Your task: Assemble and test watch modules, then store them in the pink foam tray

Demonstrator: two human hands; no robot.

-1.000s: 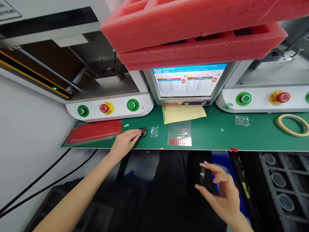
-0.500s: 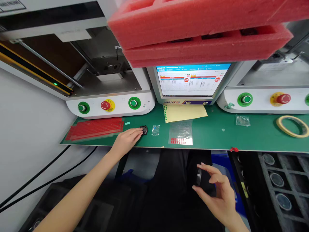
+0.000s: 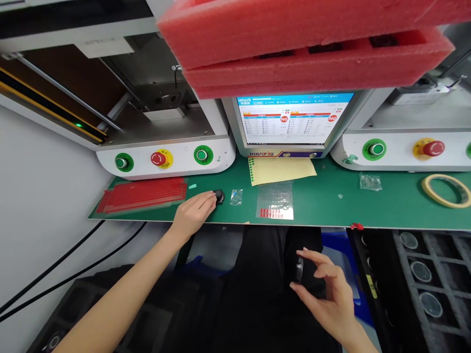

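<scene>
My left hand (image 3: 193,212) rests on the green mat (image 3: 331,201) near its front edge, fingers closed on a small black round part (image 3: 219,196). My right hand (image 3: 326,294) hovers below the bench over my lap, holding a black round lens part (image 3: 300,269) edge-on between thumb and fingertips. A small clear bag (image 3: 236,196) lies just right of the left hand's part. A clear sheet with red stickers (image 3: 275,202) lies further right.
Two white machines with green and red buttons (image 3: 162,159) (image 3: 405,149) flank a monitor (image 3: 290,122). Red foam trays (image 3: 305,44) hang overhead. Red strips (image 3: 143,195), yellow paper (image 3: 281,170), a tape roll (image 3: 446,190) lie on the mat. A dark tray of lenses (image 3: 423,274) sits lower right.
My right hand has drifted slightly left and up with the lens part. The left hand stays on the small black part; the view shifted a little.
</scene>
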